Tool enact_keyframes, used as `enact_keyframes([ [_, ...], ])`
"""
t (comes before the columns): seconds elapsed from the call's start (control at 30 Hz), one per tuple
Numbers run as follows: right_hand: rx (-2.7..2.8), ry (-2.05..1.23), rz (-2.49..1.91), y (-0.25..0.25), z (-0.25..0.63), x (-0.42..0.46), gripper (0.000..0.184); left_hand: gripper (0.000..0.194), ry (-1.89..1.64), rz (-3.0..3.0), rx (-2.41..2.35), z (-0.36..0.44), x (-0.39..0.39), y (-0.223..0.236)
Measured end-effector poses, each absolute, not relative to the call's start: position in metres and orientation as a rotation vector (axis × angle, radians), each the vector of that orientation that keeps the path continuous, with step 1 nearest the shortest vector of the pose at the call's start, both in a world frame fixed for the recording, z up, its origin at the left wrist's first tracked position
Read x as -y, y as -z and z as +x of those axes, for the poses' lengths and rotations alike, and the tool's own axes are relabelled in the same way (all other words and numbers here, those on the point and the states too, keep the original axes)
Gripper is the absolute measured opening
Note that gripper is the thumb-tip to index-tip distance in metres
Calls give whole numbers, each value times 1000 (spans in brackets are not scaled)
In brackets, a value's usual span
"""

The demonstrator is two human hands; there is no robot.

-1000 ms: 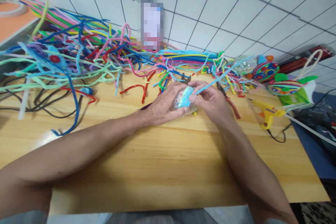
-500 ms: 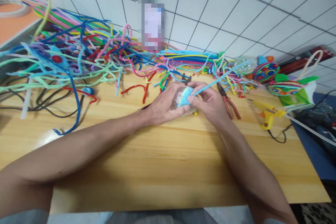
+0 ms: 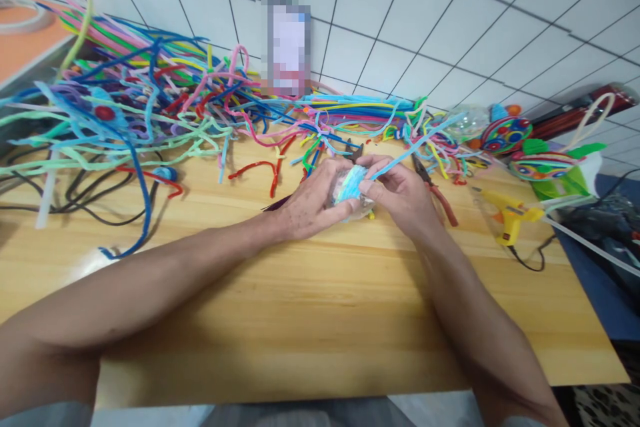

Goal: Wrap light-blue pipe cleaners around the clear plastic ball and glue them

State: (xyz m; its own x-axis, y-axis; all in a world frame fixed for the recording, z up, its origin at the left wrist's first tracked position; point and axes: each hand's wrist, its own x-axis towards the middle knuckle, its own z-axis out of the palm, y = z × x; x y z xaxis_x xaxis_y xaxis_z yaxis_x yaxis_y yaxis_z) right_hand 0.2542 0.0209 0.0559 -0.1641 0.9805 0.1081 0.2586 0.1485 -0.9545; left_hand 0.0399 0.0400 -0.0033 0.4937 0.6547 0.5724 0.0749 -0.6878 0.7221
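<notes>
My left hand [image 3: 316,203] is closed around a clear plastic ball [image 3: 340,188] partly wrapped in light blue and yellowish fuzzy stems. Against the ball's right side, my right hand [image 3: 400,193] pinches a light blue pipe cleaner [image 3: 417,145]. Its free end sticks out up and to the right. The fingers cover much of the ball, so its far side is hidden. Just beyond the hands lie dark-jawed pliers [image 3: 354,149]. Red-handled pliers [image 3: 443,203] rest right of my right hand, partly behind it.
A tangled heap of coloured pipe cleaners [image 3: 150,93] fills the back left. A phone-like blurred object [image 3: 289,47] stands against the tiled wall. At right are a yellow glue gun [image 3: 513,213] with its cord and decorated fish-like crafts [image 3: 545,165]. Black cables [image 3: 90,203] lie at left.
The ball has turned slightly in my hands, showing more light blue wrapping. Both hands keep nearly the same place and hold, and the view has shifted a little.
</notes>
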Motion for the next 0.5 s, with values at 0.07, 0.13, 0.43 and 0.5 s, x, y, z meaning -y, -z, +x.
enact_keyframes([
  [0.07,1586,-1070,-1235,-56,254,-21,23,52,-1187,2098,-595,40,-40,4],
  [0.13,1594,-1060,-1233,-55,254,-20,22,53,-1185,2096,-596,40,-40,5],
  [0.43,1555,-1100,-1200,-57,253,-19,20,54,-1162,2113,-593,38,-41,5],
  [0.5,1570,-1081,-1210,-58,254,-19,19,55,-1158,2116,-598,38,-42,5],
])
